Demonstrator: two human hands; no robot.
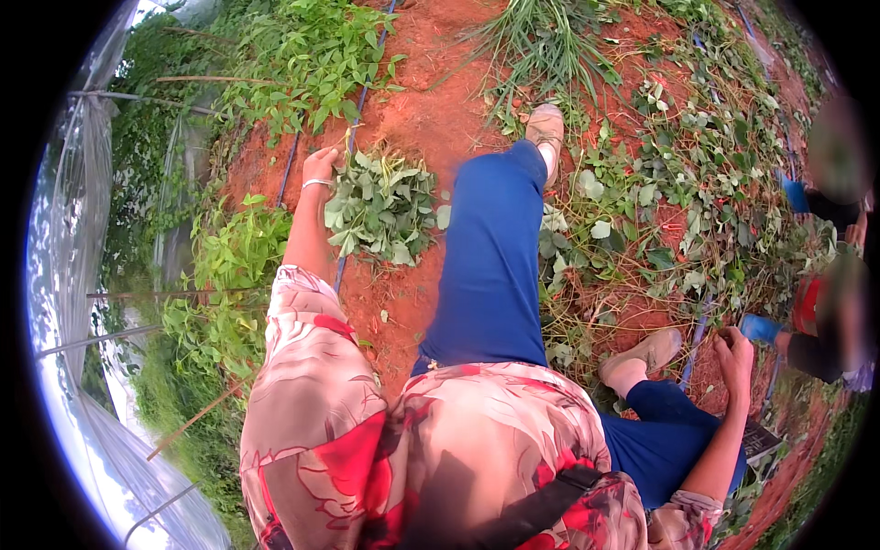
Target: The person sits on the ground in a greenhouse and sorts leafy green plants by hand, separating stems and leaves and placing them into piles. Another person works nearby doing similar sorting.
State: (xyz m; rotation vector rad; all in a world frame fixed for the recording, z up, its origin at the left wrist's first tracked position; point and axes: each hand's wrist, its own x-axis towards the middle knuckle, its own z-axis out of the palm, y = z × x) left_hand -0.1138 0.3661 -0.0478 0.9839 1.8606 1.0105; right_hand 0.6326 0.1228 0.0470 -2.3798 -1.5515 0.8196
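My left hand (322,165) is at the upper left, its fingers closed at the stem ends beside a bunch of leafy cuttings (385,206) on the red soil; whether it grips a stem is hard to tell. A thin light band circles that wrist. My right hand (734,349) hangs at the lower right with curled fingers, near a blue drip hose (698,337) and the edge of the cut vines (619,268). What it may hold is too small to make out.
Green bushy plants (309,62) line a blue hose at the left, with plastic sheeting (75,240) and poles beyond. Long grass (550,48) lies ahead. Co-workers with blue gloves (761,328) are at the right. A dark crate (760,441) sits near my right knee.
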